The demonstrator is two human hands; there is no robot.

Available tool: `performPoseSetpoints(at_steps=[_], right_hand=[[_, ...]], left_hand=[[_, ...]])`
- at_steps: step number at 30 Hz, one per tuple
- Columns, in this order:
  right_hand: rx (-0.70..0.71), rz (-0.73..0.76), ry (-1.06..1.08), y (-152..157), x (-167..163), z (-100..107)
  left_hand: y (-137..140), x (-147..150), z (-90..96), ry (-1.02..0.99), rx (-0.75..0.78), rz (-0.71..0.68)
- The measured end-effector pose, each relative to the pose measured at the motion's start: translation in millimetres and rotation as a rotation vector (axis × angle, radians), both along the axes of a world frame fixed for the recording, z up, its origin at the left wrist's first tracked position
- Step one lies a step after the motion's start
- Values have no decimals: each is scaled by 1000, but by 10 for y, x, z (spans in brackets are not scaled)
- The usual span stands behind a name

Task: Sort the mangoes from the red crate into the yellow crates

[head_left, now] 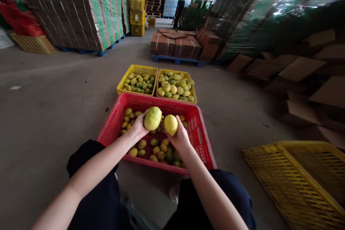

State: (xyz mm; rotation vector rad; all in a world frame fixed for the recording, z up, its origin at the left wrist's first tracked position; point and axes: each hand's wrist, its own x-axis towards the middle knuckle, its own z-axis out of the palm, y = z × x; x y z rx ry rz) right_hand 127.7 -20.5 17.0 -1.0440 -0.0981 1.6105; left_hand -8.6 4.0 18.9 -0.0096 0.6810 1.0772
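While both arms reach forward over a large red plastic crate with slotted walls [202, 138], the person's left hand [139, 126] holds a big, knobbly, yellow-green oval fruit [152, 118], its fingers bent partway round the underside — most of them hidden behind the fruit. The right hand [180, 137] has hold of a smaller, rounder yellow fruit [170, 125], the thumb along its right side and the other fingers curled beneath. Both fruits are up above the crate's contents, side by side with a narrow gap between them. Below, scattered yellow and green fruits [162, 147] lie across the crate floor. Just beyond its far rim stand two yellow plastic crates [143, 68], next to each other and well filled with similar fruit — greener in the left one, yellower in the right.
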Motion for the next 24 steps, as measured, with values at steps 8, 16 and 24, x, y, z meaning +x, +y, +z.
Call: performPoseSetpoints(at_steps=[8, 16, 24], right_hand=[[109, 154, 136, -36, 90, 36], [-33, 121, 130, -20, 107, 74], [-120, -111, 147, 30, 167, 44]], left_hand=[[-48, -57, 46, 6, 103, -106], [-40, -112, -72, 29, 21, -302], [24, -145, 35, 29, 129, -178]])
